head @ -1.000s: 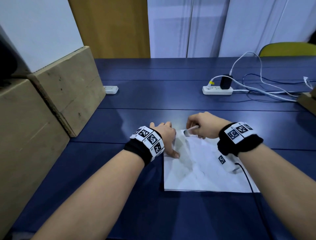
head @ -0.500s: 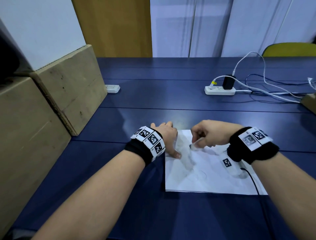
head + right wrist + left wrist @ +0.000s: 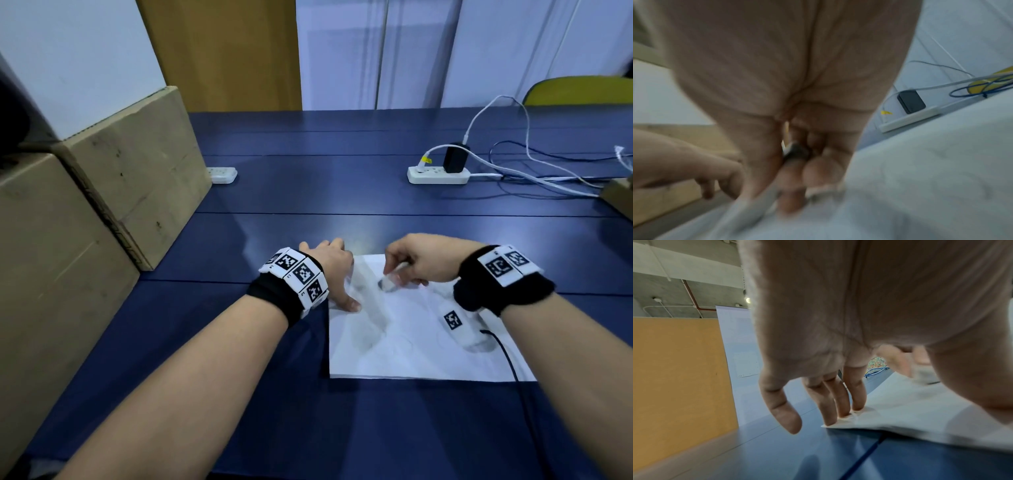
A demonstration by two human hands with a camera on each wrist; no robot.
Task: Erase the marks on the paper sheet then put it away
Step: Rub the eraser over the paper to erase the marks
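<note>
Paper sheet (image 3: 421, 342) on blue table (image 3: 308, 205): left hand (image 3: 330, 270) spread, pressing its corner; right hand (image 3: 423, 262) pinching, apparently, an eraser (image 3: 390, 282). Cardboard boxes (image 3: 113, 178) left; power strip (image 3: 438, 175) beyond.

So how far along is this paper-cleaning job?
Midway, I'd say. The right hand grips an eraser against the paper, while the left hand presses its far left corner flat. Grey smudges remain there, so rubbing isn't finished. The sheet lies on the table, not yet put away.
</note>
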